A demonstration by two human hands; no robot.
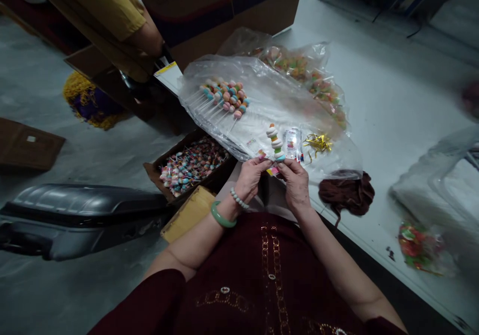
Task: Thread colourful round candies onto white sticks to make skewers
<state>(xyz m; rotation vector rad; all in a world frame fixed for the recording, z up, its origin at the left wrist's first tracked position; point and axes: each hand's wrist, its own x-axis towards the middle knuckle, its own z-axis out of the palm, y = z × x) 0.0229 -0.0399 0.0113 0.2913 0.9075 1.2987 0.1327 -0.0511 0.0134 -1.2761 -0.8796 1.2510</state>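
Observation:
A candy skewer (276, 143) of white, green, orange and blue pieces stands upright between my hands. My left hand (254, 177) and my right hand (295, 182) both pinch at its lower end, their fingertips almost meeting. Its stick is hidden by the fingers, and a small pink and yellow printed bit shows below them. Just beyond lie a stack of clear printed wrappers (292, 143) and a bunch of gold twist ties (318, 143). More candy skewers (228, 98) are piled on the plastic sheet (262, 95), sticks pointing left toward me.
Bags of colourful candy (295, 65) lie at the back of the white table (381, 70). A brown cloth (348, 192) is at my right. Below left, a cardboard box (153, 172) holds many wrapped candies, near a grey suitcase (86, 210). Another person's arm (145, 38) is at upper left.

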